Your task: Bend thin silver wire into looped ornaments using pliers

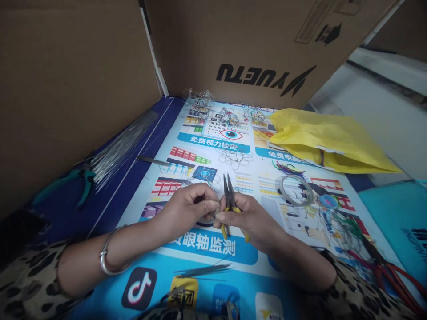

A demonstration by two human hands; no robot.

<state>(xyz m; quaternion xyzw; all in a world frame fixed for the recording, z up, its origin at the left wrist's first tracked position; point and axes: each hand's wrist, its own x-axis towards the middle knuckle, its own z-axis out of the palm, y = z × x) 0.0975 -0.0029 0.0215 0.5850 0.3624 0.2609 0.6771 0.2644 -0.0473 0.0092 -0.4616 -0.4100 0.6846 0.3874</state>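
My right hand (248, 218) is closed around needle-nose pliers (229, 191) with dark jaws and yellow handles. Their tips point away from me and are slightly apart. Beside it, my left hand (191, 211) is closed in a pinch. Thin wire loops (216, 183) show faintly just beyond its fingers, but what lies between the fingertips is too small to make out. The two hands nearly touch at the fingertips. A wire flower shape (234, 158) lies flat on the printed sheet (160, 253) past the pliers.
At left lie a bundle of straight wires (116, 146) and teal-handled pliers (85, 182). Short dark rods (203, 270) lie in front. To the right are a tape roll (296, 190), a yellow bag (327, 138) and red-handled scissors (383, 266). Cardboard walls (213, 40) stand behind.
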